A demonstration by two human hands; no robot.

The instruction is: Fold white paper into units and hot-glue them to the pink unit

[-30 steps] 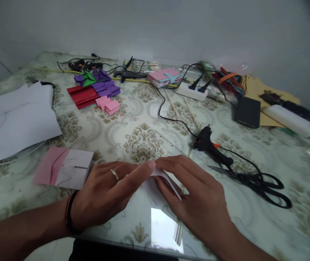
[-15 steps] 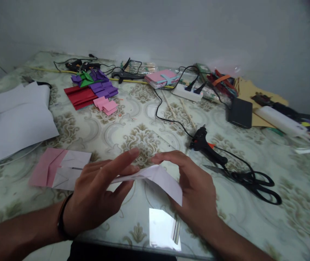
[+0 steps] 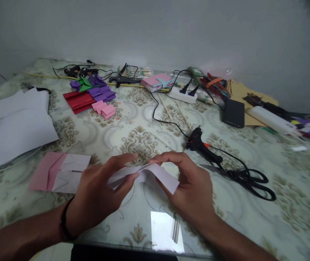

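Left hand (image 3: 95, 192) and right hand (image 3: 194, 185), lower centre of the frame, both gripping a bent white paper (image 3: 166, 177) over the bench (image 3: 122, 127); pink-and-white folded paper (image 3: 55, 172), lower left; black scissors (image 3: 242, 176), lower right.

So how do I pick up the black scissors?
Probably by the handle loops, coming from the right. The scissors lie with those loops spread on that side, while the pointed tip faces left, near the glue gun.
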